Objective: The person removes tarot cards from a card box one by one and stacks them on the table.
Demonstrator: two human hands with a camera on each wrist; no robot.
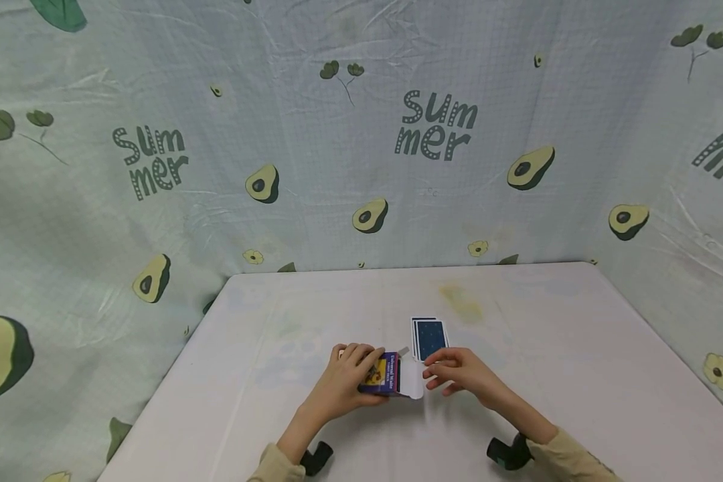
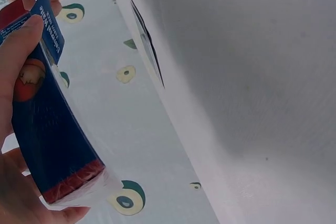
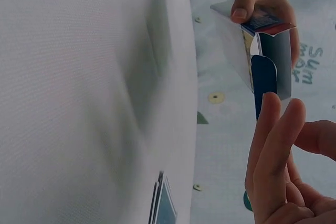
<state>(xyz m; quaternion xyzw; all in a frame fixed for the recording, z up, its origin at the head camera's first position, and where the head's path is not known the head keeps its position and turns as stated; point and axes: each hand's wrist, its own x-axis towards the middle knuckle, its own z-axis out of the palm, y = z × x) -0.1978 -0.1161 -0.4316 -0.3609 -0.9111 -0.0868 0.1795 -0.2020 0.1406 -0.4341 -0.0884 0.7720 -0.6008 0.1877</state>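
Observation:
My left hand (image 1: 342,383) grips a card box (image 1: 391,375) printed "Universal Waite", with the thumb on one side and fingers over the other. Its open end faces right, and a white-lined flap (image 1: 412,380) stands out from it. Blue sides and a red end of the box (image 2: 59,129) show in the left wrist view. My right hand (image 1: 465,376) is beside the flap, fingers loosely bent and holding nothing; in the right wrist view its fingertips overlap the blue flap (image 3: 264,77). Just beyond the hands lies a small pile of dark blue-backed cards (image 1: 431,340), slightly fanned.
A white cloth-covered table (image 1: 277,321) spreads under the hands, with a yellowish stain (image 1: 462,304) toward its far side. Behind and beside it hangs a pale curtain (image 1: 313,134) printed with avocados and "summer". Dark devices (image 1: 509,454) are worn at both wrists.

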